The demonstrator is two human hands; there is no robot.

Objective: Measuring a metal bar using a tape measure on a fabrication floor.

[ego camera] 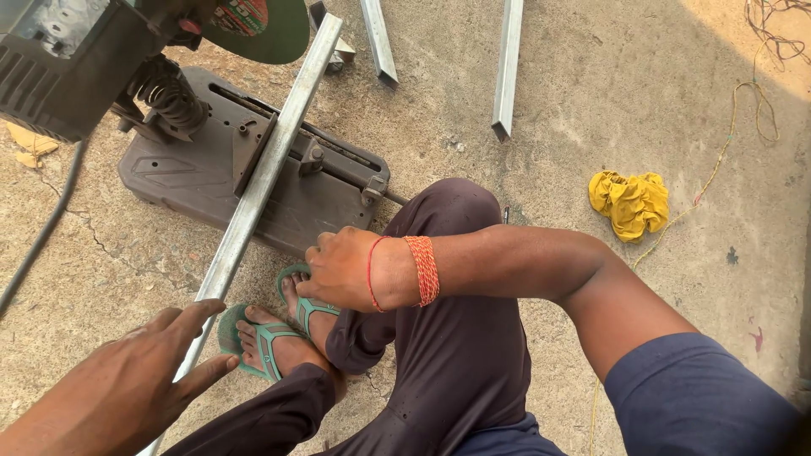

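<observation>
The metal bar (253, 190) is laid across the saw base (203, 177) on the floor — long axis running up-right. The left hand (139, 371), fingers spread, is nearest its lower end; the right hand (342, 268) is curled, empty, at the base's edge.

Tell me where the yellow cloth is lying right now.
In the head view, the crumpled yellow cloth lies on the concrete floor at right, beyond the right forearm, beside a thin yellow cord and right of the chop saw base.

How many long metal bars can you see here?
3: one bar lies across the chop saw under the left hand; two bars lie on the ground above. Others may be out of frame.
</observation>
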